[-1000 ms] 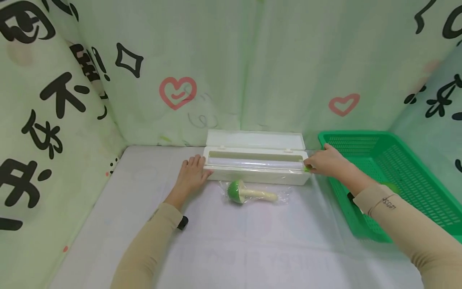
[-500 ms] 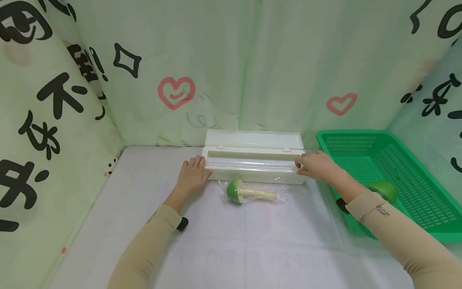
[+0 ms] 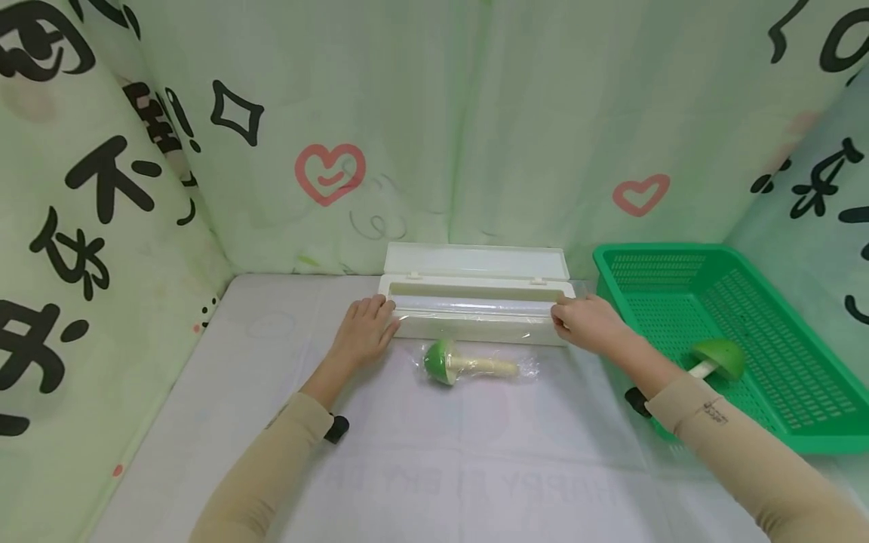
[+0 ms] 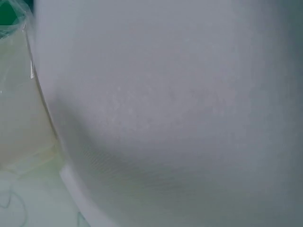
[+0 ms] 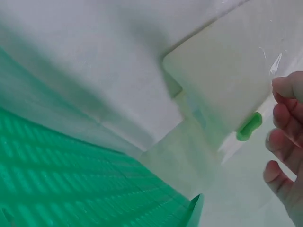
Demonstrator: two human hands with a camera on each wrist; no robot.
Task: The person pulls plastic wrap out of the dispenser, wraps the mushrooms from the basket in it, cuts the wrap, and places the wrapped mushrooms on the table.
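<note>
A long white cling film dispenser [image 3: 475,332] stands at the back with its lid [image 3: 475,261] raised. Inside lies the film roll [image 3: 468,305], and clear film runs over the front wall. My left hand [image 3: 362,332] holds the dispenser's left end, thumb at the front; the left wrist view does not show this hand. At the right end, my right hand [image 3: 589,323] pinches the film's edge with thumb and finger. Near it in the right wrist view sits a green slide cutter [image 5: 249,126]. In front lies a film-wrapped toy mushroom [image 3: 468,364], cap to the left.
A green basket [image 3: 801,332] stands at the right, close to the right forearm. It contains another green-capped mushroom [image 3: 718,357]. A white cloth [image 3: 462,452] covers the table, and printed pale green curtains [image 3: 434,136] enclose the back and sides.
My right hand has shifted left from the dispenser's right end along the film and drawn its fingers in. The left hand has edged slightly over the left end. More of the basket's mushroom shows.
</note>
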